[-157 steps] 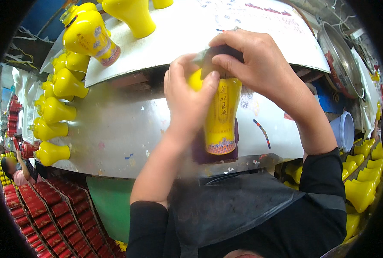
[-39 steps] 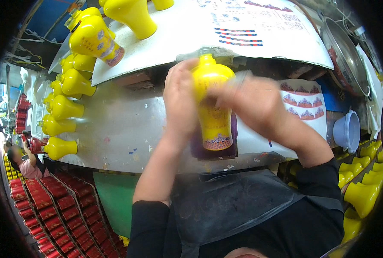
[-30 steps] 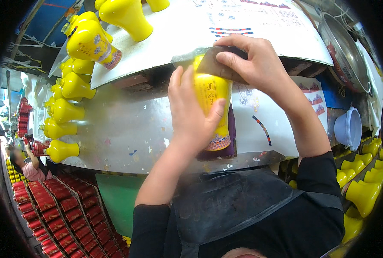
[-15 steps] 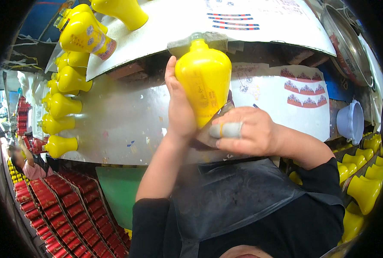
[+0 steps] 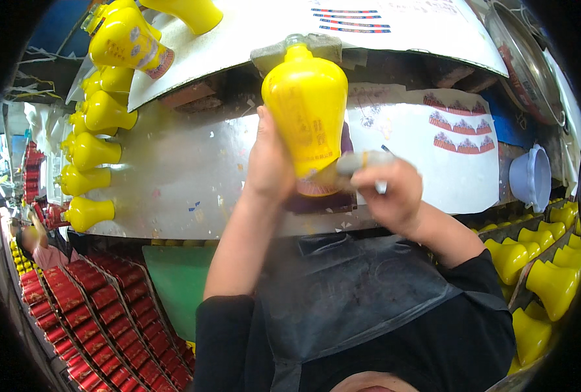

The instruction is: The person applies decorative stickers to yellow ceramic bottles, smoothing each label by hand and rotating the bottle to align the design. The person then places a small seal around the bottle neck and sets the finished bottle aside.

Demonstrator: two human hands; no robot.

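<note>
My left hand [image 5: 269, 166] grips a glossy yellow bottle [image 5: 307, 111] by its side, base toward me and neck pointing away. The neck end presses against a grey pad [image 5: 316, 47] at the edge of a white board. Curled at the bottle's base, my right hand [image 5: 390, 196] has grey tape around its fingers, and those fingertips pinch the base rim. A dark mat under the bottle is mostly hidden by my hands.
Several yellow bottles [image 5: 88, 150] line the left side of the metal table [image 5: 173, 176]. More yellow bottles [image 5: 545, 274] lie in racks at right. Red boxes [image 5: 88, 313] fill the lower left. A white label sheet [image 5: 460, 150], a pale bowl [image 5: 531, 178] and a metal basin [image 5: 532, 59] sit at right. Another person [image 5: 36, 245] works at far left.
My right hand left the bottle's neck and the grey pad, and came down to the base. The bottle tipped up so its neck points away, while my left hand kept its grip.
</note>
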